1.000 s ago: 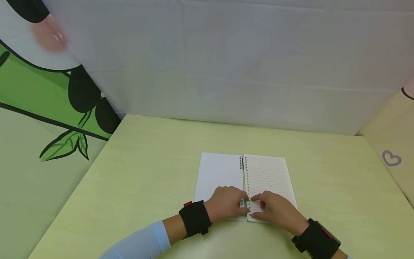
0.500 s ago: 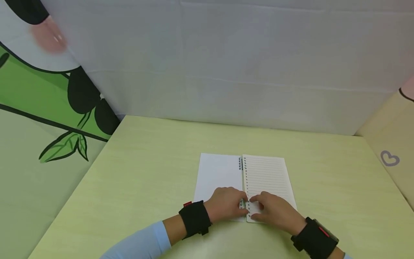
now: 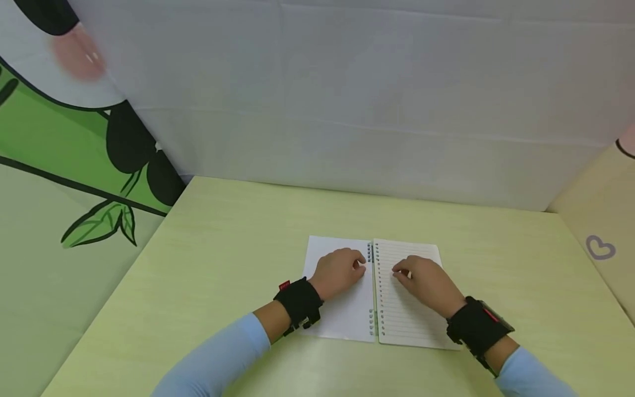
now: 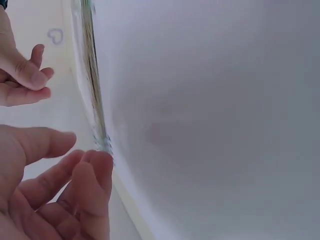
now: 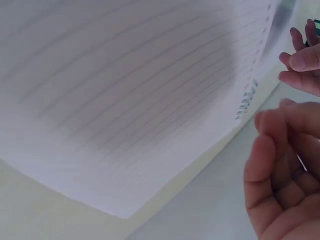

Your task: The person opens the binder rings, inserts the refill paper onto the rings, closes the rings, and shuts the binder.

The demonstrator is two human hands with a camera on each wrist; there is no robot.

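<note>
A ring-bound notebook lies open on the table. Its left page (image 3: 342,320) is blank white, and its right page (image 3: 416,325) is ruled with lines. Rings (image 3: 371,322) show at the top and bottom of the spine. Over the blank page hovers my left hand (image 3: 338,273), fingers loosely bent, with a gap between thumb and fingertips in the left wrist view. My right hand (image 3: 428,284) is above the lined page, its thumb close to the fingertips. Neither hand holds anything; both wrist views show the fingers apart from the paper.
The pale yellow-green table (image 3: 238,231) extends around the notebook on all sides. A white sheet (image 3: 347,99) hangs behind it. Patterned panels stand at the left (image 3: 99,264) and right (image 3: 605,220). Each wrist wears a black band (image 3: 299,302).
Both hands have left the lower part of the spine, risen off the notebook and moved toward its far end, spreading apart. The lower rings are now uncovered. The notebook stays where it was.
</note>
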